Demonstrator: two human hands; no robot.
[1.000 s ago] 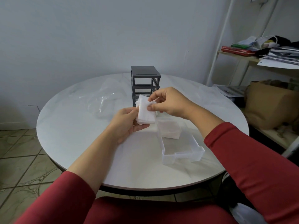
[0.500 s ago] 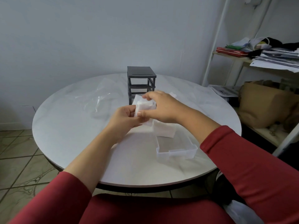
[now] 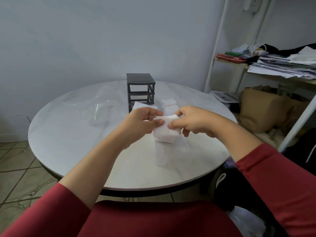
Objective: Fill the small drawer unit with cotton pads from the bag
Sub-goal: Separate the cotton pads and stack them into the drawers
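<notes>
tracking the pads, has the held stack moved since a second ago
Yes, the pad stack has shifted right of the dark drawer frame; earlier it was in front of it.

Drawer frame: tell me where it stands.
In the head view the drawer frame stands at the far middle of the table, just beyond the left hand and right hand holding pads, with the bag to its left.

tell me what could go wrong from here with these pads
1. The left hand and right hand pinch the stack of cotton pads by its upper part, so lower pads might slip out or fan apart.
2. The clear drawer below looks light; pressing pads in could shove it toward the edge of the table.
</notes>
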